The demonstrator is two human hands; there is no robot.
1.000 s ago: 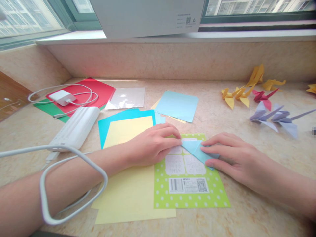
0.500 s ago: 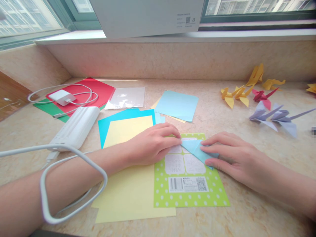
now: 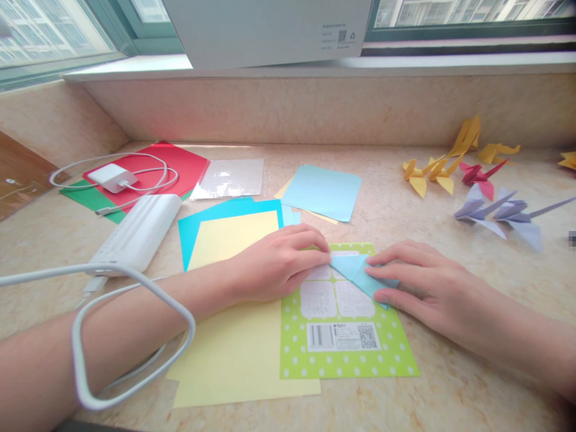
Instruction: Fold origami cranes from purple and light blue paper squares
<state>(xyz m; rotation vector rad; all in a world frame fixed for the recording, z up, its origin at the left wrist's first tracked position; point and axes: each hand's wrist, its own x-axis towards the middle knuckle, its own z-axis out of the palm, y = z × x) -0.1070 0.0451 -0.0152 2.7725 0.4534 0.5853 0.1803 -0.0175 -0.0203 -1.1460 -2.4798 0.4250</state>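
Note:
A small folded light-blue paper [image 3: 355,271] lies on a green polka-dot sheet [image 3: 346,354] with a barcode and QR label. My left hand [image 3: 279,264] rests on its left point, fingers curled together and pressing the tip down. From the right, my right hand [image 3: 416,279] lies over the paper's right part, fingers stretched and pressed flat on it. A pale yellow sheet [image 3: 234,348] lies under my left wrist, over a cyan sheet [image 3: 198,225].
A white power bank [image 3: 137,234] with a looping white cable [image 3: 135,336] sits left. A white charger [image 3: 112,177] lies on red paper [image 3: 180,162]. A light-blue square [image 3: 323,192] lies ahead. Several folded paper cranes [image 3: 477,180] stand at the right. A raised ledge [image 3: 315,108] runs behind.

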